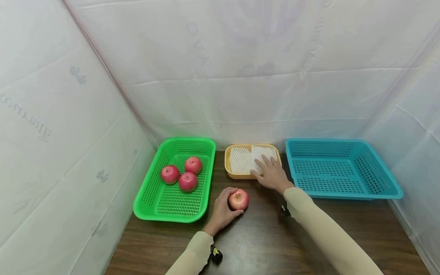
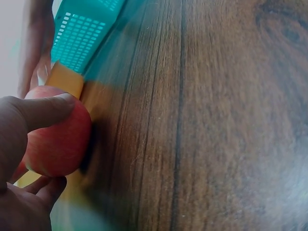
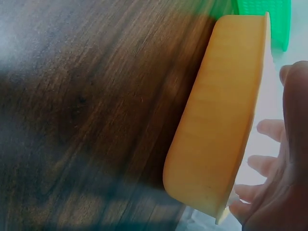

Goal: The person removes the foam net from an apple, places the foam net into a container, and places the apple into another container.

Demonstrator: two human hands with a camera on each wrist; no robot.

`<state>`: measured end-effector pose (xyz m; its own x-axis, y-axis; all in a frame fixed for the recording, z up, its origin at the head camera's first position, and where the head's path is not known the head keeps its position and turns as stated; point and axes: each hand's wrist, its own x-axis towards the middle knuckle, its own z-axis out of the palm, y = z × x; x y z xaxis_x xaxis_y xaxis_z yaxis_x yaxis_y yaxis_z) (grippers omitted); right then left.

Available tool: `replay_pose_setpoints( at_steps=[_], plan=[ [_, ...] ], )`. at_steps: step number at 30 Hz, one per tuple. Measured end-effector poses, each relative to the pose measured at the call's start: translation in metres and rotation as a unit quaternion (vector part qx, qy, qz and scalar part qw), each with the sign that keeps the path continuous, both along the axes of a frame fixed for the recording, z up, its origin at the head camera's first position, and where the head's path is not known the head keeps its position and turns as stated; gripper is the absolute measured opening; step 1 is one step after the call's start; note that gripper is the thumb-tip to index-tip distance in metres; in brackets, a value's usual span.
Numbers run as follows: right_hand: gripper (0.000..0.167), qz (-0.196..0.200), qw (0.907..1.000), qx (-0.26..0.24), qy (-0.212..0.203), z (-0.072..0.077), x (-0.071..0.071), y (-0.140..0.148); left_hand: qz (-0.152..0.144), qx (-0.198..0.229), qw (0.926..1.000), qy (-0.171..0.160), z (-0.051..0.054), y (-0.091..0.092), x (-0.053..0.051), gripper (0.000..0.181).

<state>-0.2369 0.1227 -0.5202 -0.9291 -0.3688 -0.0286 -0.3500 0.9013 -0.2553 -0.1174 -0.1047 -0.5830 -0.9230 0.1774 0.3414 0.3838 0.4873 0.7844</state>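
Observation:
A red apple (image 1: 239,199) is on the wooden table, and my left hand (image 1: 222,210) grips it from the left side. In the left wrist view the thumb lies across the apple (image 2: 60,144), with fingertips at its underside. My right hand (image 1: 273,175) reaches over the small yellow basket (image 1: 237,176), its fingers spread on a white foam net (image 1: 261,152). A second foam net (image 1: 240,160) lies beside it in the basket. In the right wrist view the fingers (image 3: 262,166) reach past the yellow rim; contact with the foam is hard to judge there.
To the left stands a green basket (image 1: 172,208) with three red apples (image 1: 188,181) inside. A blue basket (image 1: 326,168) stands to the right, close to my right forearm. White sheeting (image 1: 223,99) walls the table at the back and sides.

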Motion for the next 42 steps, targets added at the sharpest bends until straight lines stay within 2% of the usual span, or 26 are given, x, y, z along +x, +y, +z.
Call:
replay_pose_setpoints(
  at_steps=[6,8,10,12,13,17,19,22,28,35,42],
  plan=[
    [0.070,0.004,0.9999,0.005,-0.010,0.000,-0.002,0.000,-0.002,-0.020,0.9997,-0.011,0.006,0.001,0.000,0.072],
    [0.071,0.004,0.9999,0.004,-0.010,0.000,-0.003,0.000,0.003,-0.048,0.9987,-0.016,0.010,0.003,0.001,0.072],
    [0.071,0.002,0.9999,0.004,-0.014,-0.001,-0.003,0.000,0.011,-0.094,0.9952,-0.025,0.015,0.005,0.001,0.072],
    [0.072,0.001,0.9999,0.003,-0.013,-0.002,-0.003,-0.001,0.022,-0.159,0.9864,-0.035,0.023,0.010,0.001,0.070],
    [0.072,0.001,0.9999,0.003,-0.011,-0.002,-0.003,0.000,0.026,-0.195,0.9797,-0.039,0.027,0.013,0.000,0.068],
    [0.071,0.003,1.0000,0.003,0.001,0.001,-0.001,0.001,0.033,-0.313,0.9472,-0.060,0.044,0.026,-0.006,0.064],
    [0.072,0.005,1.0000,0.002,0.004,0.001,0.000,0.001,0.030,-0.344,0.9355,-0.073,0.051,0.030,-0.009,0.066],
    [0.074,0.013,0.9999,0.003,0.003,0.000,0.001,0.002,0.023,-0.362,0.9273,-0.091,0.056,0.032,-0.011,0.071],
    [0.083,0.038,0.9992,0.013,0.002,-0.001,0.002,0.006,-0.002,-0.368,0.9239,-0.106,0.058,0.028,-0.014,0.069],
    [0.100,0.071,0.9974,-0.006,0.012,-0.001,0.007,0.012,-0.053,-0.366,0.9225,-0.113,0.062,0.016,-0.021,0.082],
    [0.107,0.080,0.9964,-0.020,0.019,-0.007,0.010,0.013,-0.075,-0.346,0.9313,-0.087,0.069,0.005,-0.030,0.078]
  ],
)
